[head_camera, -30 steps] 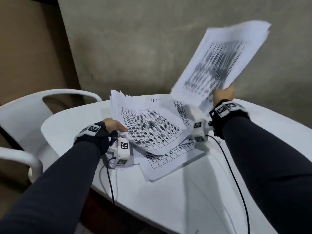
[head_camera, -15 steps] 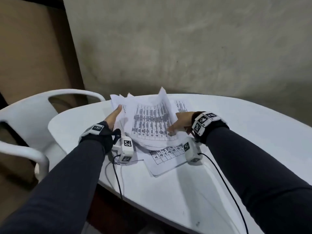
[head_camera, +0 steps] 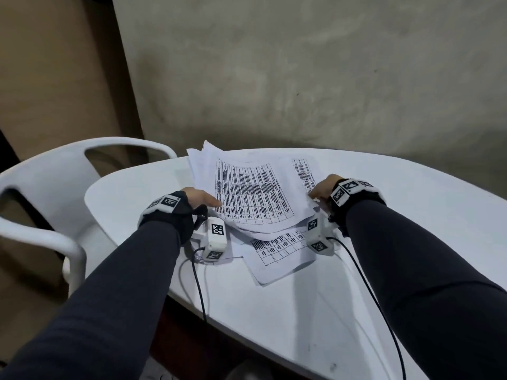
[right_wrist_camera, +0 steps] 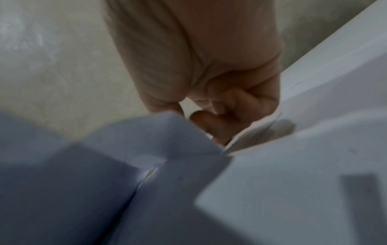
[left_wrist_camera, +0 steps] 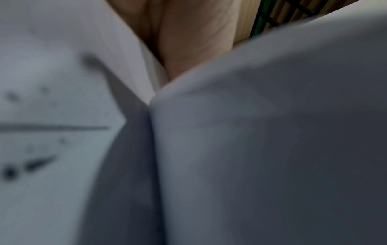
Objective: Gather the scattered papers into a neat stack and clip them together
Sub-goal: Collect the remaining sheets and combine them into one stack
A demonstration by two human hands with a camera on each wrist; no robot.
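Note:
A loose pile of printed table sheets [head_camera: 252,193] lies on the white table [head_camera: 411,215], its edges uneven. One lower sheet [head_camera: 279,250] sticks out toward me. My left hand [head_camera: 203,200] holds the pile's left edge, thumb on top and fingers hidden beneath. In the left wrist view only my palm [left_wrist_camera: 188,41] shows between blurred sheets [left_wrist_camera: 272,132]. My right hand [head_camera: 322,189] is at the pile's right edge. The right wrist view shows its fingers [right_wrist_camera: 220,116] curled onto a paper edge [right_wrist_camera: 251,131].
A white plastic chair [head_camera: 55,187] stands at the table's left, close to my left arm. A rough grey wall [head_camera: 301,78] rises behind the table. Camera cables [head_camera: 200,283] trail from both wrists across the near tabletop.
My right hand brought its raised bundle of sheets down onto the pile, then moved to the pile's right edge. The left hand shifted to the left edge and the pile lies flatter.

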